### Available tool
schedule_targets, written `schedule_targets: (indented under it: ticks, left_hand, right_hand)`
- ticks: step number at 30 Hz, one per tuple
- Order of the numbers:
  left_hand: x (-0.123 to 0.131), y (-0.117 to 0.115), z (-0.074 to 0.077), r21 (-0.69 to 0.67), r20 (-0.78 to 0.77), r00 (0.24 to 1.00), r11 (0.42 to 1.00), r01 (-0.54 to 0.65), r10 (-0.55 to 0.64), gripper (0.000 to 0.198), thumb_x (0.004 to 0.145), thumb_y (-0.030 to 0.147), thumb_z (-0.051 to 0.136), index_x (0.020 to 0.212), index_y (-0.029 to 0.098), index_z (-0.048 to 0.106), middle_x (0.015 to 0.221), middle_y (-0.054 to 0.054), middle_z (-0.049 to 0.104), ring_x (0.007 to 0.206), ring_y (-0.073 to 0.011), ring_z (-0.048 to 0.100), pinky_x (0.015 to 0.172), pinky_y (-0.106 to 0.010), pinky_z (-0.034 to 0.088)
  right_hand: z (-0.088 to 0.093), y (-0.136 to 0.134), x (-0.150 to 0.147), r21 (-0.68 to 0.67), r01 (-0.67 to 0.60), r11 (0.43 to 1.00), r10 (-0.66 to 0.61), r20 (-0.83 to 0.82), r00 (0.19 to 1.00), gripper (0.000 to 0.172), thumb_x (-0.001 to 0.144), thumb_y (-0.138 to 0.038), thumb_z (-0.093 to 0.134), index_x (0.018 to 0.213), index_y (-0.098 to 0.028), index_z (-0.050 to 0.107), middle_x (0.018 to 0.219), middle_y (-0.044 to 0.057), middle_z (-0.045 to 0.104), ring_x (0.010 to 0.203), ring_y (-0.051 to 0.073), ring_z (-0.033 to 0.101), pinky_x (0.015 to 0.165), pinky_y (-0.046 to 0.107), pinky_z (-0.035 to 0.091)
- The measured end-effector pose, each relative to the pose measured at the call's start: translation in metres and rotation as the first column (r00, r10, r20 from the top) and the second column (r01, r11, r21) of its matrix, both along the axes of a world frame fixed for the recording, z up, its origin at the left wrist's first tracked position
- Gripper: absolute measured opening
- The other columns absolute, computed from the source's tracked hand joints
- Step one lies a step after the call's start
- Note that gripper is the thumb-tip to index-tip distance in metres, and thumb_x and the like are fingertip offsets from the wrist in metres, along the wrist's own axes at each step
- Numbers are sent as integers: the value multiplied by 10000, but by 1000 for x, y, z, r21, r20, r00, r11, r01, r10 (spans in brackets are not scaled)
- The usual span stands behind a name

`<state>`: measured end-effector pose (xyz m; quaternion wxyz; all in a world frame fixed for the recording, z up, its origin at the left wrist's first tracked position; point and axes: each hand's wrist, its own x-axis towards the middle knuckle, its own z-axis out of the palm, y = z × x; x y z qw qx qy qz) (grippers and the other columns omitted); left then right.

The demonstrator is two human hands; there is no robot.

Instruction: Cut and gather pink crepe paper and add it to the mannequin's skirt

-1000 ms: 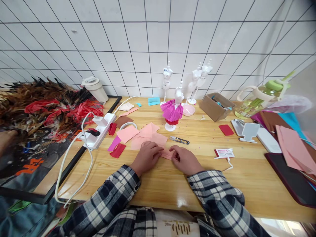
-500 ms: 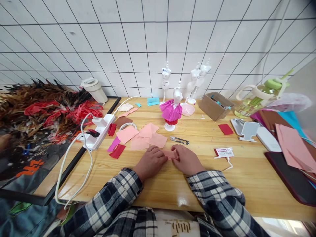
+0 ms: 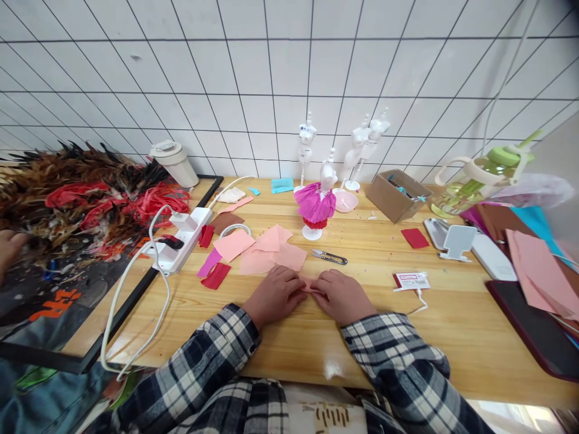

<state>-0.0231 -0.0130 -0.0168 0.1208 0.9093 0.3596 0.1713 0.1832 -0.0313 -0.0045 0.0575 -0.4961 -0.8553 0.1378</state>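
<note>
Between my hands, low over the wooden table (image 3: 307,355), is a small strip of pink crepe paper (image 3: 308,283). My left hand (image 3: 277,296) grips its left end, fingers closed. My right hand (image 3: 342,295) pinches the right end, its fingertips close to those of the left. Most of the strip is covered by the fingers. Just beyond lie several pink paper sheets (image 3: 289,257) and a pair of thread snips (image 3: 329,257). Farther back stands a small white mannequin (image 3: 329,175) wearing a magenta ruffled skirt (image 3: 315,202) over a red layer.
At left are a power strip (image 3: 183,241) with looping white cables, a pile of feathers (image 3: 81,199) and another person's hand (image 3: 9,250). At right stand a cardboard box (image 3: 393,196), a green-lidded bottle (image 3: 470,181), a phone stand (image 3: 459,241) and a dark tray (image 3: 534,325).
My right hand has shifted left along the pink strip, bringing its fingertips nearer my left hand; less paper shows between them. The other person's hand at far left reaches further into view.
</note>
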Motion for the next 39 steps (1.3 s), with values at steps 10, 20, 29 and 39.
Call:
schedule_targets:
  ticks: [10,20,29,39]
  left_hand:
    - [1,1,-1,61,-66,998,998,-1,5,256,954,248,436,992,218,687,877,-60,647,865,-193,545,841,-383,376]
    - [-8,6,-1,17,3,997,997,-71,71,214,931,316,509,937,233,706,930,-51,667,939,-202,549,895,-405,358]
    - [-7,6,3,11,3,998,997,-70,70,220,933,304,496,870,239,697,868,-27,677,928,-193,563,1046,-492,237]
    - [-13,8,6,-51,-11,989,988,-147,147,166,900,293,525,878,236,679,926,-15,657,972,-202,560,1073,-553,160]
  right_hand:
    - [3,-3,-5,29,36,999,-37,14,999,241,891,-372,567,1079,-250,656,1046,78,634,983,215,547,787,308,447]
    - [-5,1,2,-95,93,991,-99,-50,994,230,923,-315,513,993,-277,729,896,44,677,886,180,610,746,282,432]
    - [-6,0,3,-119,139,983,-164,-230,959,250,896,-382,550,1036,-266,722,984,46,689,877,173,633,781,275,464]
    - [-11,4,4,-312,207,927,-301,-295,907,170,817,-249,619,985,-258,645,797,-30,717,723,154,637,632,255,418]
